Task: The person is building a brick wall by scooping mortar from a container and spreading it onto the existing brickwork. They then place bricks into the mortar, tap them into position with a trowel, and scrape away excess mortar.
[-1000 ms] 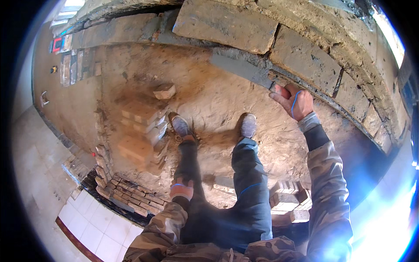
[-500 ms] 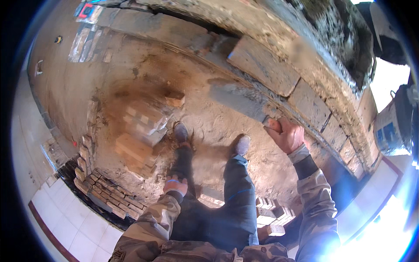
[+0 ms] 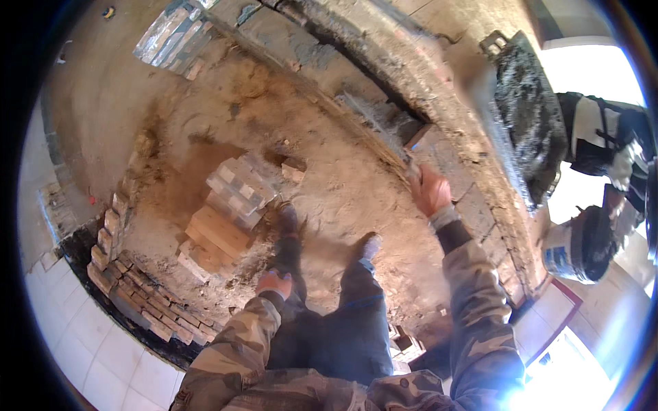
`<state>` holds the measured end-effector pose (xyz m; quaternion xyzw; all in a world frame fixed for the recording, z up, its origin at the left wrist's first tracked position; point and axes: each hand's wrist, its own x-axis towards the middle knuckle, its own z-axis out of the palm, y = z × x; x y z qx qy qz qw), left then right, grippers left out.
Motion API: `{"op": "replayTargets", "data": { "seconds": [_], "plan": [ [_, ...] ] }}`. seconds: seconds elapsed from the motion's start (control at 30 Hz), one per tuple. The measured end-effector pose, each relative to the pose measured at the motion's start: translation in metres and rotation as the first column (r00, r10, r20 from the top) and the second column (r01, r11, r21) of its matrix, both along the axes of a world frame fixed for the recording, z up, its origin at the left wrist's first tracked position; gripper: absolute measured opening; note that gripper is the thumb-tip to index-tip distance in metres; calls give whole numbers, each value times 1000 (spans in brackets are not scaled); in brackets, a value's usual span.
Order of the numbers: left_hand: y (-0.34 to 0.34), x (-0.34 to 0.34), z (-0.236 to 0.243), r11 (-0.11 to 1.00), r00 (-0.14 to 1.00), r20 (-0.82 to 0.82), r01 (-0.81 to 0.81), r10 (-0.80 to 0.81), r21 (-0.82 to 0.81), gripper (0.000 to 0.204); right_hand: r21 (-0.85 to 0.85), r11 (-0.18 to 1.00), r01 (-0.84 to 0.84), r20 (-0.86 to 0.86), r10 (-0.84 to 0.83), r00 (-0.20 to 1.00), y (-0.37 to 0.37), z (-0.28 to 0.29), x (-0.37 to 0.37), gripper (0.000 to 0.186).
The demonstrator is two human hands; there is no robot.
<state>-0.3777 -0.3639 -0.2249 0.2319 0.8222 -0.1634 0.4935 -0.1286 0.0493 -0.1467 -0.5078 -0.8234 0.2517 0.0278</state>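
Note:
My right hand (image 3: 432,190) is closed round the handle of a trowel. The trowel's long grey blade (image 3: 381,131) reaches away to the upper left, along the brick wall's edge and over the mortar bed. Beside the blade, a gap in the top course shows the end of a laid brick (image 3: 419,135); whether the blade touches mortar is hard to tell. My left hand (image 3: 274,283) rests by my left thigh with its fingers curled in, and no object shows in it.
A brick stack (image 3: 229,195) stands left of my feet. More bricks (image 3: 175,38) lie far left, and a low brick row (image 3: 154,301) curves at lower left. Beyond the wall are a mortar trough (image 3: 528,113), a bucket (image 3: 574,246) and another person (image 3: 603,137).
My right hand has moved up and slightly left with the trowel, and its blade has gone from over the dirt to the wall's top. The view has shifted. My left hand stays by my thigh.

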Motion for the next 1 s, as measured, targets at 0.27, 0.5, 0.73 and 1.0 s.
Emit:
{"op": "replayTargets", "data": {
  "seconds": [0.27,0.5,0.73,1.0],
  "plan": [
    [-2,-16,15,997,956,291,11,-34,81,69,90,939,331,31,-335,942,-50,167,116,24],
    [-65,-72,-9,960,935,230,280,-271,-6,48,300,746,594,37,-632,775,15,226,225,31],
    [-48,2,48,985,969,241,20,-62,173,39,323,748,580,67,-629,774,42,251,264,30],
    [23,33,115,975,991,75,-127,115,181,52,258,682,685,193,-731,655,131,216,239,34]
  ]
}}
